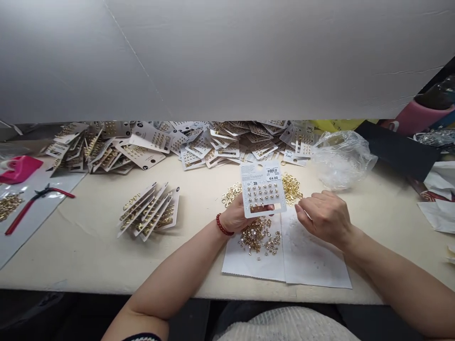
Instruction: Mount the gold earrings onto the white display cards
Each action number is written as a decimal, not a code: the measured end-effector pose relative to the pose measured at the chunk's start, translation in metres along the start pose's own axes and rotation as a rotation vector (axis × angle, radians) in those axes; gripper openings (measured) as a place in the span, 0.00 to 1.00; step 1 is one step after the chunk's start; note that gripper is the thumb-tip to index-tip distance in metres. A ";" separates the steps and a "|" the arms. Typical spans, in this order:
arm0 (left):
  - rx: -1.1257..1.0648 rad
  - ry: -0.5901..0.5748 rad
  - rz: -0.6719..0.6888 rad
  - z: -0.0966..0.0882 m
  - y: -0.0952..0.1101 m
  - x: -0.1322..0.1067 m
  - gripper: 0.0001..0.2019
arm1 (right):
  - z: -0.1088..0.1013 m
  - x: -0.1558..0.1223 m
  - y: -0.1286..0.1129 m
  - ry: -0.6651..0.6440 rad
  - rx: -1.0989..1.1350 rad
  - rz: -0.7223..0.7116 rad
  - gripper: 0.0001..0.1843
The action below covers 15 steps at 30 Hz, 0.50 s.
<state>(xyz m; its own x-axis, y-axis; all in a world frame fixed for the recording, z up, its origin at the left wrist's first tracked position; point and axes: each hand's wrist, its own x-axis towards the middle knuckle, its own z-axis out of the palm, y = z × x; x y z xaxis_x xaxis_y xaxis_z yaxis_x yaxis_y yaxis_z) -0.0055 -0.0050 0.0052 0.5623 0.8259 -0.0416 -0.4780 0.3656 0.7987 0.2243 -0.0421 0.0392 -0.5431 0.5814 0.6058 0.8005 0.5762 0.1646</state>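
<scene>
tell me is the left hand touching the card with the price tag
Touching. The head view shows the left hand gripping the card at its lower left, thumb across the front bottom edge. The right hand sits apart from it.

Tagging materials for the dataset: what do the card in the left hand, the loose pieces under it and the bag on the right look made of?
Card in the left hand: matte white card stock, probably paper; flat, printed, price sticker. Loose pieces: shiny gold-coloured, likely metal or plated; too small to tell. Bag: thin clear plastic film, crinkled and glossy.
</scene>
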 end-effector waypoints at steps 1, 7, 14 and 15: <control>-0.012 0.002 -0.003 0.000 0.001 0.000 0.16 | 0.000 0.000 -0.001 -0.004 0.008 -0.004 0.20; 0.011 0.000 -0.015 -0.002 0.004 0.000 0.17 | 0.002 -0.001 -0.001 -0.029 0.056 0.012 0.20; 0.080 0.047 -0.046 -0.002 0.005 -0.002 0.13 | -0.002 0.001 0.000 -0.063 0.082 0.023 0.21; 0.073 0.061 -0.053 -0.003 0.004 -0.002 0.13 | -0.003 0.002 0.000 -0.067 0.083 0.027 0.21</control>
<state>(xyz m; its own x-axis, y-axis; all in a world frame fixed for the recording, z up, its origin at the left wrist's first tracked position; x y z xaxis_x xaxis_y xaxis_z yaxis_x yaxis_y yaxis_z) -0.0107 -0.0044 0.0070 0.5423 0.8316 -0.1193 -0.3969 0.3788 0.8361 0.2242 -0.0428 0.0423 -0.5399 0.6329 0.5549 0.7928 0.6038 0.0827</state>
